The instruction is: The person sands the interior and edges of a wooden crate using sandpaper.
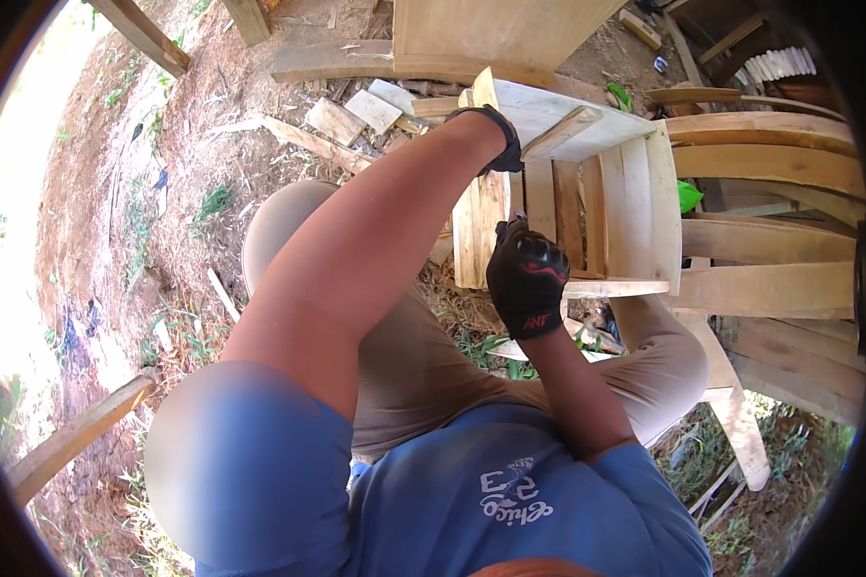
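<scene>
A pale wooden crate (664, 212) of nailed boards lies between my knees, with slats (569, 207) across its inside. My left hand (506, 142), in a black glove, bends over the crate's left end. Its fingers appear curled round a board there, though most of them are hidden. Just nearer to me, my right hand (529, 274), in a black glove with red marks, is closed in a fist by the same end. A small bit of something greyish shows at the top of that fist; what it is I cannot make out.
Long curved timbers (770, 173) are stacked at the right. A large wooden panel (491, 38) stands beyond the crate. Offcuts (373, 111) and shavings litter the earth at the far left of it. A wooden post (82, 438) slants in at the left.
</scene>
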Motion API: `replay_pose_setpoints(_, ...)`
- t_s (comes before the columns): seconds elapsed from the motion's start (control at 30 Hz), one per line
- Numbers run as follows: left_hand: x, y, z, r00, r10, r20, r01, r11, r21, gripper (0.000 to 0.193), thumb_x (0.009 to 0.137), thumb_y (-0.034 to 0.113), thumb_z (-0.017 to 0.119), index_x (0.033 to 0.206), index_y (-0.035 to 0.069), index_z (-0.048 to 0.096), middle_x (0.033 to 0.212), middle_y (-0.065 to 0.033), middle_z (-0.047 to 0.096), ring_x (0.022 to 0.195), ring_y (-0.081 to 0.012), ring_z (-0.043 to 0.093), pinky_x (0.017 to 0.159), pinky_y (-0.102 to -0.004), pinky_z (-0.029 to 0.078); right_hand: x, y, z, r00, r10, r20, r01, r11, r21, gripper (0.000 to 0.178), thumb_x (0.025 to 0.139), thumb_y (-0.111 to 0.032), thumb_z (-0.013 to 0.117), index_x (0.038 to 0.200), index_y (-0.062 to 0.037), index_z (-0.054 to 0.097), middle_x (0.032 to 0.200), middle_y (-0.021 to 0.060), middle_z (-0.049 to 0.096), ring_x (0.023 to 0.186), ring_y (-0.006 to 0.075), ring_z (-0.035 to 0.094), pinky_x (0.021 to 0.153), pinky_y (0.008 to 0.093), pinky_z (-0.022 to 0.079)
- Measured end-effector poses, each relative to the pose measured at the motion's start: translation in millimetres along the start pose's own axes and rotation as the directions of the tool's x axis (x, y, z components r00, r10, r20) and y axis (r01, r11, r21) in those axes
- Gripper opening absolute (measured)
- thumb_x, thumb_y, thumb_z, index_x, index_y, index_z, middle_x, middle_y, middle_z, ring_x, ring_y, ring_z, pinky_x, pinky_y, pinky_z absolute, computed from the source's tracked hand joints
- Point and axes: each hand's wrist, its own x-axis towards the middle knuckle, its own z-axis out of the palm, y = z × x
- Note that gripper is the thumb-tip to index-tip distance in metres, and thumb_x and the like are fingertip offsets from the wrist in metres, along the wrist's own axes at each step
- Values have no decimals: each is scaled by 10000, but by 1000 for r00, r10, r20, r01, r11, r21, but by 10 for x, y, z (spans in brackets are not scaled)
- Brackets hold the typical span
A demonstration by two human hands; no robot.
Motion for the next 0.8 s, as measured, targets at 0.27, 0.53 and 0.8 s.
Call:
replay_pose_setpoints(0.27, 315, -141, 146, 993, 113, -32, -112, 993, 29, 536, 998, 543, 531, 1149, 77, 751, 1061, -127, 772, 894, -289, 753, 811, -440, 597, -74, -12, 92, 991, -67, -112, 60, 996, -72, 142, 985, -144, 649, 1027, -10, 673, 663, 85, 639, 576, 259, 649, 517, 395, 507)
replay_pose_setpoints(0.53, 102, -50, 101, 996, 88, -15, -89, 990, -112, 604, 984, 604, 522, 1039, 61, 781, 897, -127, 776, 781, -265, 760, 719, -424, 610, -159, -22, -74, 997, -71, -35, 70, 997, -17, 162, 964, -140, 671, 1051, -5, 649, 700, 91, 649, 593, 271, 647, 520, 402, 504)
replay_pose_setpoints(0.8, 30, -51, 159, 988, 110, -108, -118, 990, -73, 687, 986, 659, 477, 890, 54, 788, 782, -101, 762, 722, -234, 740, 728, -405, 591, -219, -17, -254, 994, 62, 90, -75, 987, 142, 163, 996, -157, 618, 1088, -38, 680, 696, 110, 671, 605, 277, 667, 526, 411, 495)
